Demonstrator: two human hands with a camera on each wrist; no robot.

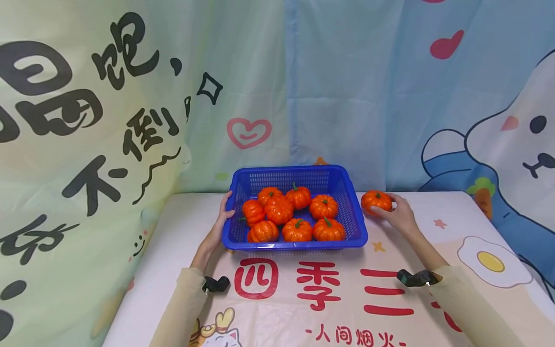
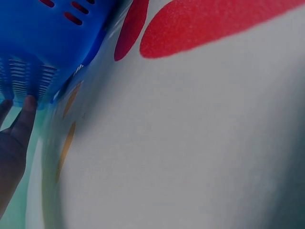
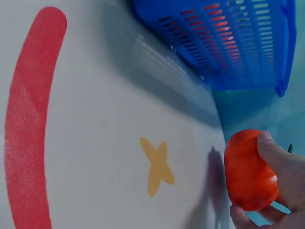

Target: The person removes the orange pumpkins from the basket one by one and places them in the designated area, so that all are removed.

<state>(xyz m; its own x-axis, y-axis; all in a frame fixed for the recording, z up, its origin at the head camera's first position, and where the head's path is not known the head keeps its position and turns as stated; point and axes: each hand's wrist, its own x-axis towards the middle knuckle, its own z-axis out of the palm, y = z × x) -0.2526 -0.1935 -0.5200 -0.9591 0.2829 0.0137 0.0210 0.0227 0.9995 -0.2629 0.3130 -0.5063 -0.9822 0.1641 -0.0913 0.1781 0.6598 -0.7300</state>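
In the head view, taking the basket as the clock's centre, a printed cat (image 1: 224, 340) lies at 7 o'clock on the worktop (image 1: 166, 236). Beige sleeves (image 1: 184, 299) reach in from 7 and 4 o'clock, each with a small black device (image 1: 217, 284) at the wrist. Large red characters (image 1: 256, 299) run along 6 o'clock. Beyond them is the blue basket (image 1: 295, 246), with eight orange pumpkins (image 1: 279, 209) inside. At 9 o'clock the left hand (image 1: 220, 219) grips the rim, thumb over it, fingers against the outer wall. At 3 o'clock, just beside the basket, the right hand (image 1: 400, 214) is partly closed, pinching another pumpkin (image 1: 374, 199) between thumb and fingers. Farthest back hangs the printed cloth (image 1: 338, 130), a pink heart (image 1: 249, 147) at 11 o'clock.
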